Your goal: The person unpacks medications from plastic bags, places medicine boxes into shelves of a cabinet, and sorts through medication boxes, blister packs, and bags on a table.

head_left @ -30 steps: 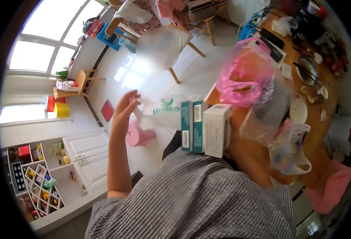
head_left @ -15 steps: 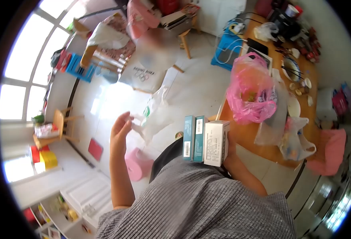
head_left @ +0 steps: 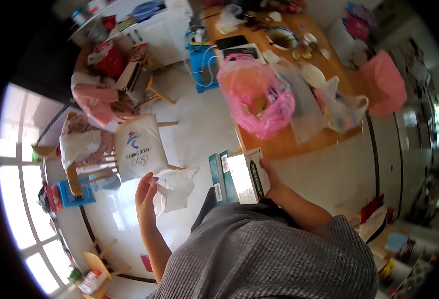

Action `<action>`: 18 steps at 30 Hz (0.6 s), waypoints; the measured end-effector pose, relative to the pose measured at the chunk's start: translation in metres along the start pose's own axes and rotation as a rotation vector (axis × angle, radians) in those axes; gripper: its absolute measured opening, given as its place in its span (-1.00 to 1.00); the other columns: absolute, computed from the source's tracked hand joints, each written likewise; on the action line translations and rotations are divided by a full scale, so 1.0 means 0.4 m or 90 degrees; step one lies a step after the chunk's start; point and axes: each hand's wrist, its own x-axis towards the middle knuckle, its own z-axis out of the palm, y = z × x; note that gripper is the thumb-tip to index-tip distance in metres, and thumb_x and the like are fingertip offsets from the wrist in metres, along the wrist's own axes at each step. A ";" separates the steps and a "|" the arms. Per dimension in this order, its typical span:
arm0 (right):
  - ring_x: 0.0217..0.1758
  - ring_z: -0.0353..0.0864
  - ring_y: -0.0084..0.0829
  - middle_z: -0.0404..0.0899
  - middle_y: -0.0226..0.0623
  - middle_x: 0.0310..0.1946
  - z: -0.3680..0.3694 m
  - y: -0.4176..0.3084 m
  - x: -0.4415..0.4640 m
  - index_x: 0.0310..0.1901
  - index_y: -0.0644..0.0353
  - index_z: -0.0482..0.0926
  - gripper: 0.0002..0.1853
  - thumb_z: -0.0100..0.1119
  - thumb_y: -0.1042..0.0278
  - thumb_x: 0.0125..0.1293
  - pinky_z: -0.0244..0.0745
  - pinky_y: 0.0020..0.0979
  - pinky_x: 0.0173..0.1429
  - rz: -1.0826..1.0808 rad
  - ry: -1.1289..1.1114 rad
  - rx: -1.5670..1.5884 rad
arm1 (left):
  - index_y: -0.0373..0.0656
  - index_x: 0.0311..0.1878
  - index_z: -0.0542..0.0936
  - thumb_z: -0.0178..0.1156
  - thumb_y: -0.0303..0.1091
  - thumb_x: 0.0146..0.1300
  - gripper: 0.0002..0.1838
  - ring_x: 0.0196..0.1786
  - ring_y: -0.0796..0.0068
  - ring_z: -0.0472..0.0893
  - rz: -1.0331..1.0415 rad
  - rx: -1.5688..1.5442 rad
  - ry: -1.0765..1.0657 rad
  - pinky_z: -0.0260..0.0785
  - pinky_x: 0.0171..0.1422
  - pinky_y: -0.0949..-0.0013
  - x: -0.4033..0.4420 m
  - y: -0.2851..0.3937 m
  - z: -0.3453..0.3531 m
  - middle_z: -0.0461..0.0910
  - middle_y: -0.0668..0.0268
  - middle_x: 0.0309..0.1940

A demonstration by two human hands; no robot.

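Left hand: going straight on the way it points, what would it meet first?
Probably the white fabric printed BEIJING 2022, though depth is unclear; the left hand might pass above it.

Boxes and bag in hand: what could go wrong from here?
1. The two teal rectangular cardboard boxes beside the white rectangular cardboard box might slip: the right hand shows only at the white one.
2. The thin white plastic bag hangs limp from the left hand, so it may snag.
3. The translucent pink plastic bag sits near the edge of the wooden table; a bump could tip it.
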 end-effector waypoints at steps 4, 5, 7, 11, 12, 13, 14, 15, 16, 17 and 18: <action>-0.05 0.61 -0.22 0.57 -0.13 -0.07 -0.040 -0.059 -0.052 0.10 0.24 0.42 -0.49 0.09 0.00 0.28 0.55 -0.20 0.06 -0.153 0.096 -0.057 | -0.33 0.16 0.42 0.13 -0.39 0.25 -0.58 0.04 0.46 0.46 0.052 0.073 -0.132 0.20 0.23 0.40 0.102 0.070 0.036 0.53 0.23 -0.07; -0.05 0.61 -0.22 0.57 -0.13 -0.07 -0.059 -0.071 -0.073 0.10 0.24 0.42 -0.50 0.09 0.01 0.28 0.54 -0.21 0.06 -0.197 0.139 -0.043 | -0.33 0.16 0.42 0.14 -0.38 0.25 -0.57 0.04 0.46 0.46 0.053 0.075 -0.151 0.20 0.23 0.40 0.136 0.067 0.025 0.53 0.24 -0.07; -0.06 0.61 -0.22 0.57 -0.15 -0.07 -0.081 -0.105 -0.118 0.09 0.23 0.42 -0.51 0.07 0.01 0.29 0.53 -0.21 0.08 -0.284 0.202 -0.025 | -0.33 0.16 0.42 0.15 -0.36 0.25 -0.56 0.04 0.47 0.46 0.038 0.091 -0.175 0.22 0.21 0.41 0.218 0.079 0.019 0.52 0.25 -0.07; 0.03 0.56 -0.22 0.55 -0.19 -0.01 -0.089 -0.126 -0.180 0.16 0.19 0.39 -0.47 0.00 -0.04 0.31 0.43 -0.18 0.20 -0.447 0.209 0.045 | -0.31 0.17 0.43 0.16 -0.28 0.26 -0.54 -0.01 0.51 0.47 0.046 0.170 -0.169 0.25 0.09 0.49 0.336 0.122 0.053 0.51 0.26 -0.05; 0.05 0.55 -0.22 0.55 -0.20 0.01 -0.098 -0.117 -0.187 0.17 0.18 0.39 -0.46 -0.01 -0.05 0.31 0.41 -0.18 0.21 -0.466 0.211 0.062 | -0.31 0.16 0.43 0.16 -0.28 0.26 -0.55 -0.01 0.51 0.47 0.044 0.197 -0.151 0.24 0.08 0.51 0.350 0.145 0.075 0.51 0.26 -0.05; 0.04 0.56 -0.24 0.54 -0.22 0.02 -0.106 -0.114 -0.187 0.17 0.17 0.38 -0.48 -0.04 -0.04 0.34 0.42 -0.18 0.20 -0.472 0.204 0.069 | -0.31 0.16 0.44 0.15 -0.30 0.26 -0.55 -0.01 0.51 0.47 0.035 0.209 -0.172 0.24 0.08 0.51 0.370 0.156 0.087 0.52 0.26 -0.05; 0.03 0.56 -0.26 0.54 -0.23 0.02 -0.115 -0.102 -0.172 0.17 0.16 0.38 -0.49 -0.04 -0.03 0.34 0.43 -0.19 0.18 -0.518 0.228 0.073 | -0.31 0.16 0.44 0.15 -0.31 0.26 -0.56 -0.01 0.52 0.47 0.032 0.212 -0.192 0.24 0.08 0.52 0.396 0.164 0.106 0.52 0.26 -0.06; 0.03 0.56 -0.27 0.53 -0.24 0.02 -0.130 -0.097 -0.141 0.17 0.15 0.38 -0.50 -0.04 -0.02 0.35 0.44 -0.20 0.17 -0.564 0.248 0.072 | -0.31 0.16 0.44 0.14 -0.32 0.26 -0.57 -0.01 0.52 0.47 0.034 0.210 -0.209 0.24 0.07 0.52 0.426 0.172 0.122 0.52 0.26 -0.07; 0.03 0.56 -0.29 0.53 -0.25 0.02 -0.146 -0.094 -0.109 0.17 0.14 0.38 -0.51 -0.04 -0.01 0.35 0.45 -0.21 0.16 -0.610 0.265 0.069 | -0.31 0.16 0.44 0.14 -0.33 0.26 -0.57 -0.01 0.53 0.47 0.053 0.203 -0.258 0.24 0.07 0.52 0.459 0.176 0.130 0.52 0.26 -0.08; 0.03 0.55 -0.32 0.53 -0.25 0.01 -0.161 -0.091 -0.077 0.16 0.15 0.37 -0.54 -0.03 0.03 0.36 0.48 -0.28 0.11 -0.640 0.297 0.034 | -0.31 0.16 0.44 0.13 -0.34 0.27 -0.58 -0.02 0.54 0.47 0.070 0.198 -0.306 0.24 0.07 0.52 0.499 0.177 0.130 0.53 0.26 -0.09; 0.04 0.54 -0.34 0.53 -0.24 0.01 -0.148 -0.087 -0.039 0.16 0.18 0.36 -0.55 0.00 0.07 0.35 0.49 -0.33 0.09 -0.675 0.322 0.009 | -0.32 0.16 0.44 0.13 -0.36 0.27 -0.58 -0.02 0.55 0.47 0.091 0.194 -0.354 0.24 0.07 0.52 0.534 0.191 0.137 0.53 0.26 -0.10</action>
